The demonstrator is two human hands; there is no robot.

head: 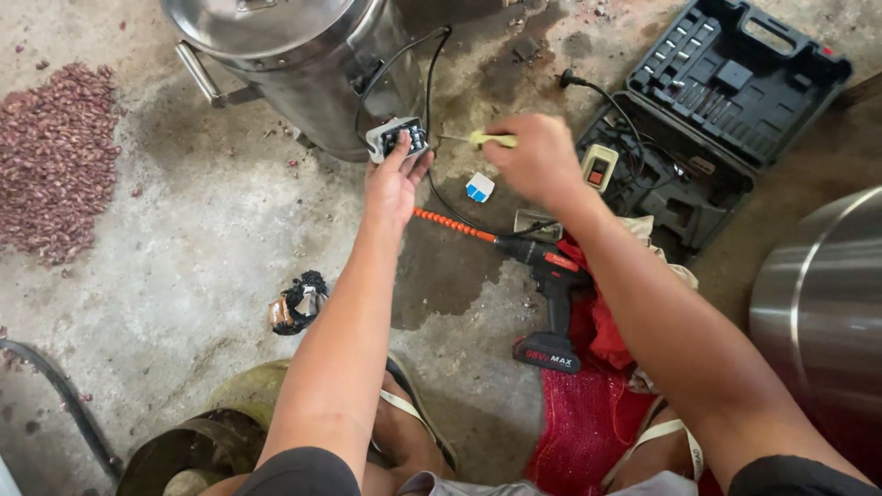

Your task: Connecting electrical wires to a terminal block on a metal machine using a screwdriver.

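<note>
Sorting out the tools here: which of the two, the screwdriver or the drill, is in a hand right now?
The yellow-handled screwdriver, held in the right hand. The black and red drill lies untouched on the floor.

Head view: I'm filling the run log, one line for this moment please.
left hand: holds switch box | right hand: holds screwdriver pointed at it | cordless drill: on floor

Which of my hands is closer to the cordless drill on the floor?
Right. The right hand, holding a yellow-handled screwdriver, sits just above the cordless drill. The left hand grips a small switch box, farther left.
</note>
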